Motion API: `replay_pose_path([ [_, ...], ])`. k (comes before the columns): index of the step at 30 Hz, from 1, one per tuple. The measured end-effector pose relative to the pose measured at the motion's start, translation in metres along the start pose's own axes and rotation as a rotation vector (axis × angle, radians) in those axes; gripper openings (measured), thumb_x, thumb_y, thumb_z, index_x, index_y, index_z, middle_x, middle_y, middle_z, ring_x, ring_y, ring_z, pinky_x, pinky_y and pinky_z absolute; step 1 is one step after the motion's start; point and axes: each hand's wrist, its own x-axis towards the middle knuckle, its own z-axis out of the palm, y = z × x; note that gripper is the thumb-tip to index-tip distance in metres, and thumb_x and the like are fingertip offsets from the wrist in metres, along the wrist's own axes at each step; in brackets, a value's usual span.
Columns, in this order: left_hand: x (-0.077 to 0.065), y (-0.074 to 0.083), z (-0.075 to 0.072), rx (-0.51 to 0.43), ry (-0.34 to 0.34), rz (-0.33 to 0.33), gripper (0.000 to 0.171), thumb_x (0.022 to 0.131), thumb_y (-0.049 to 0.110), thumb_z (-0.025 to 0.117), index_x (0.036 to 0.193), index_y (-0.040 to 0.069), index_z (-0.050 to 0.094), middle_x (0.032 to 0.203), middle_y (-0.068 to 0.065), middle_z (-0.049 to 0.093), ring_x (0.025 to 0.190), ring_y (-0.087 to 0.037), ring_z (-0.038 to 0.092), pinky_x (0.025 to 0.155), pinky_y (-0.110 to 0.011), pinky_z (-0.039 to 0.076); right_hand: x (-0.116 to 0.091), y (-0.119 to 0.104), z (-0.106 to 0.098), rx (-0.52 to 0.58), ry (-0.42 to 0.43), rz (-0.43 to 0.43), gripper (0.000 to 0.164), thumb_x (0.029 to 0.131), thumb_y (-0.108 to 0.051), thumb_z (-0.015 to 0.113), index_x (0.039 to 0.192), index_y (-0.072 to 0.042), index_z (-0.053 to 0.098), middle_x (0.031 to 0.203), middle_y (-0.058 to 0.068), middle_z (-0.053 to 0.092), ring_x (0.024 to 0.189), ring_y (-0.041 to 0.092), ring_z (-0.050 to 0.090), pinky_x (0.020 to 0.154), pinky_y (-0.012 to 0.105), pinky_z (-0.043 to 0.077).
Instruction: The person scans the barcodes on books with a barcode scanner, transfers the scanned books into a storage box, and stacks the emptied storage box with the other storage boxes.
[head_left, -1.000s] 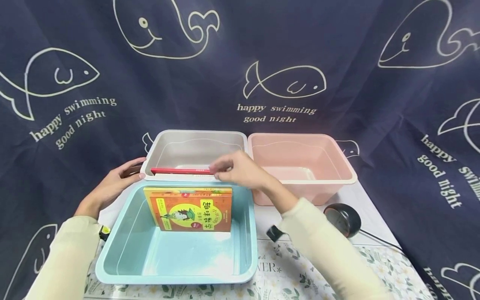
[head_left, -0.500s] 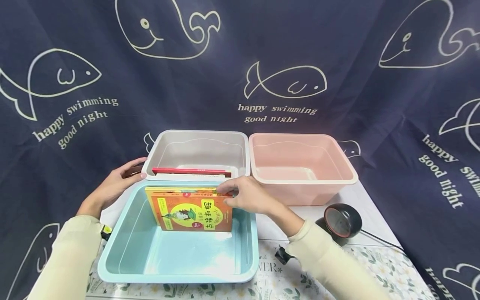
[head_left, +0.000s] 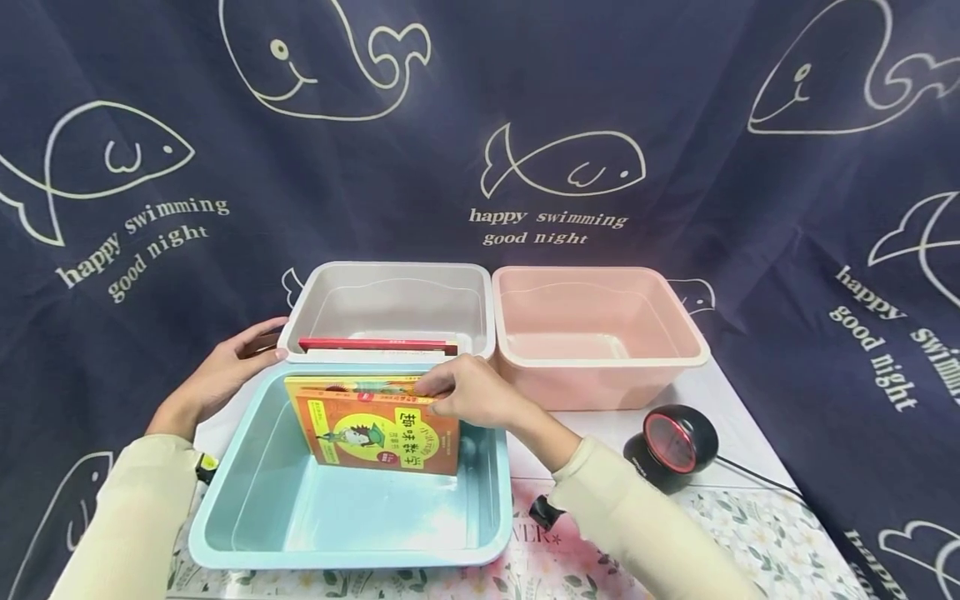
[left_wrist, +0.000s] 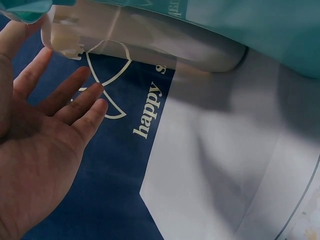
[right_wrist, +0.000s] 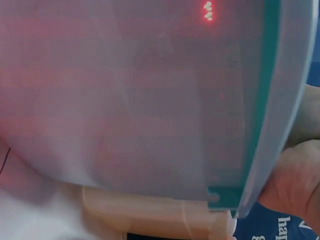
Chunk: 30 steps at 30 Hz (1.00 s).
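In the head view, several thin picture books stand upright in the light blue bin (head_left: 352, 557). The front one, an orange book (head_left: 333, 429) with Chinese lettering, leans forward from the yellow-edged book (head_left: 315, 382) behind it. My right hand (head_left: 476, 392) pinches the orange book's top edge near its right end, thumb in front and fingers behind. In the right wrist view the bin's wall (right_wrist: 125, 100) hides the fingertips. My left hand (head_left: 228, 367) reaches to the left end of the grey bin (head_left: 397, 271); its fingers are spread in the left wrist view.
Inside the grey bin, a red-edged book (head_left: 375, 343) stands along the near wall. A pink bin (head_left: 600, 385) adjoins it on the right. A black round device (head_left: 678, 442) with a cable glows red at the right. A dark fish-print curtain (head_left: 420, 192) hangs behind.
My right hand has come from the grey bin's red-edged book to the books in the blue bin. The orange book has tipped forward, and the black device now glows red. The left hand stays put.
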Motion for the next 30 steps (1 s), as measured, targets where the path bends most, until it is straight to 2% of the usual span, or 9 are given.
replay_pose_path([
  [2, 0.000, 0.000, -0.001, -0.001, 0.000, -0.003, 0.077, 0.101, 0.050, 0.063, 0.165, 0.026, 0.027, 0.158, -0.019, 0.046, 0.129, -0.019, 0.054, 0.101, -0.031, 0.054, 0.003, -0.002, 0.004, -0.016, 0.004, 0.016, 0.031, 0.085, -0.001, 0.078, 0.116, -0.007, 0.079, 0.111, 0.005, 0.080, 0.102, 0.013, 0.075, 0.086, 0.023, 0.060],
  [4, 0.000, -0.001, -0.001, -0.005, -0.001, -0.004, 0.078, 0.101, 0.050, 0.063, 0.165, 0.026, 0.027, 0.158, -0.019, 0.046, 0.125, -0.012, 0.055, 0.097, -0.026, 0.053, 0.006, -0.003, 0.009, -0.025, 0.009, 0.035, 0.031, 0.085, -0.002, 0.079, 0.115, -0.008, 0.080, 0.110, 0.004, 0.080, 0.101, 0.011, 0.075, 0.085, 0.023, 0.060],
  [5, 0.000, -0.001, -0.001, -0.005, -0.002, -0.004, 0.078, 0.101, 0.050, 0.063, 0.165, 0.026, 0.027, 0.158, -0.019, 0.046, 0.123, -0.009, 0.055, 0.097, -0.025, 0.053, 0.007, -0.003, 0.012, -0.027, 0.009, 0.042, 0.030, 0.085, -0.002, 0.079, 0.115, -0.009, 0.080, 0.110, 0.004, 0.080, 0.100, 0.010, 0.075, 0.084, 0.022, 0.060],
  [7, 0.000, -0.001, 0.000, -0.005, -0.001, -0.005, 0.078, 0.101, 0.050, 0.063, 0.165, 0.026, 0.027, 0.158, -0.019, 0.046, 0.123, -0.008, 0.055, 0.101, -0.032, 0.054, 0.009, -0.003, 0.017, -0.021, 0.007, 0.060, 0.029, 0.086, -0.003, 0.079, 0.114, -0.010, 0.080, 0.109, 0.004, 0.081, 0.097, 0.009, 0.075, 0.080, 0.021, 0.060],
  [11, -0.001, -0.001, 0.001, 0.000, -0.001, -0.007, 0.078, 0.101, 0.051, 0.062, 0.165, 0.025, 0.026, 0.159, -0.020, 0.045, 0.130, -0.019, 0.055, 0.109, -0.051, 0.051, 0.012, -0.002, 0.024, 0.004, 0.011, 0.086, 0.025, 0.088, -0.004, 0.077, 0.112, -0.010, 0.081, 0.109, 0.005, 0.081, 0.090, 0.007, 0.074, 0.075, 0.021, 0.059],
  [13, -0.001, 0.000, 0.001, 0.002, 0.001, -0.009, 0.078, 0.101, 0.052, 0.062, 0.165, 0.025, 0.026, 0.159, -0.020, 0.045, 0.134, -0.026, 0.053, 0.110, -0.055, 0.049, 0.013, -0.001, 0.026, 0.011, 0.022, 0.096, 0.024, 0.088, -0.004, 0.077, 0.111, -0.011, 0.081, 0.108, 0.004, 0.080, 0.088, 0.005, 0.072, 0.075, 0.021, 0.058],
  [18, -0.003, 0.002, 0.001, -0.003, 0.007, -0.008, 0.076, 0.102, 0.050, 0.061, 0.165, 0.025, 0.026, 0.160, -0.021, 0.044, 0.137, -0.032, 0.050, 0.110, -0.053, 0.050, 0.014, 0.000, 0.029, 0.028, 0.046, 0.079, 0.022, 0.090, -0.004, 0.075, 0.110, -0.011, 0.082, 0.108, 0.005, 0.080, 0.086, 0.004, 0.070, 0.074, 0.020, 0.058],
  [24, -0.006, 0.004, 0.002, -0.032, -0.005, 0.002, 0.077, 0.102, 0.048, 0.061, 0.165, 0.022, 0.025, 0.161, -0.025, 0.040, 0.142, -0.044, 0.046, 0.114, -0.065, 0.042, 0.012, -0.001, 0.030, 0.052, 0.038, 0.049, 0.021, 0.092, -0.002, 0.071, 0.109, -0.009, 0.081, 0.105, 0.004, 0.081, 0.079, 0.002, 0.066, 0.069, 0.018, 0.054],
  [30, -0.004, 0.004, 0.000, -0.003, -0.007, 0.007, 0.077, 0.102, 0.049, 0.061, 0.165, 0.022, 0.027, 0.161, -0.021, 0.043, 0.142, -0.040, 0.048, 0.113, -0.061, 0.045, 0.009, -0.002, 0.027, 0.068, 0.034, 0.025, 0.024, 0.092, 0.000, 0.068, 0.110, -0.009, 0.081, 0.104, 0.004, 0.080, 0.075, 0.004, 0.065, 0.065, 0.017, 0.051],
])
